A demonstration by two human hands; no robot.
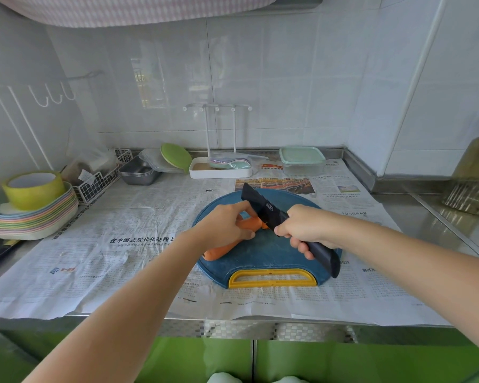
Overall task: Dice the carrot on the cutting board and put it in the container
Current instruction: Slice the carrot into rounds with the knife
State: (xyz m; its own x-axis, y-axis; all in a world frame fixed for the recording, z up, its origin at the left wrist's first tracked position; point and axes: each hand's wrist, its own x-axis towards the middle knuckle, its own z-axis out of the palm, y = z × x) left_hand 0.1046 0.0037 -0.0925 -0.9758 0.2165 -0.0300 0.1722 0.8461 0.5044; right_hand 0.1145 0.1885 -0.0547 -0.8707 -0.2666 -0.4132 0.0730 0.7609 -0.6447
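Gripping a black knife (pixel 263 207) by its handle with the right hand (pixel 307 228), blade meeting the carrot (pixel 250 223) tip, left hand (pixel 224 226) curling fingers over the carrot lying on the blue cutting board (pixel 263 252), lidded clear container (pixel 302 160) sitting well behind on newspaper (pixel 108 244).

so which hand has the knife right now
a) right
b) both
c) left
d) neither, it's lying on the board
a: the right hand is curled round the handle of the black knife, while the left hand holds the carrot down on the blue cutting board.
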